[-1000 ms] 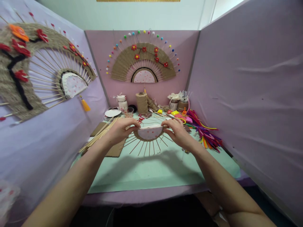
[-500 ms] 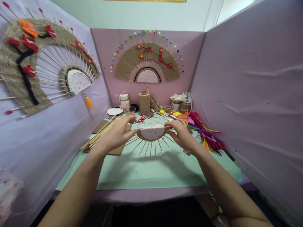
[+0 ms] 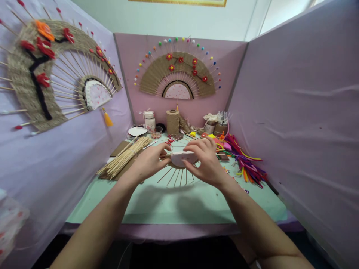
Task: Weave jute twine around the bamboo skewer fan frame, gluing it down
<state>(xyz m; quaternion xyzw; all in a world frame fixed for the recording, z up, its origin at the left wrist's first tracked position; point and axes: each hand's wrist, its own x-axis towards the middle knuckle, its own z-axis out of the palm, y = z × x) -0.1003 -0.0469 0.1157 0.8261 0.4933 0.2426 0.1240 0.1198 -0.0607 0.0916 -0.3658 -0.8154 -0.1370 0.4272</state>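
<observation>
Fan point(image 3: 177, 160) runs crosswise, sticks point(image 3: 186, 177) pointing toward the camera, left grip point(image 3: 150, 161) pinching its end, right grip point(image 3: 206, 162) unclear.

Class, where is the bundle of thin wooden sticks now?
In the head view, the bundle of sticks lies at the left of the table, just left of the left hand, nearer the camera than the white disc.

No text, label, brand, number or sign can be read. Any marks on the white bottle point(image 3: 149, 121), left of the twine spool point(image 3: 172, 123), or on the jars point(image 3: 220, 129) to the spool's right, are too small.
</observation>
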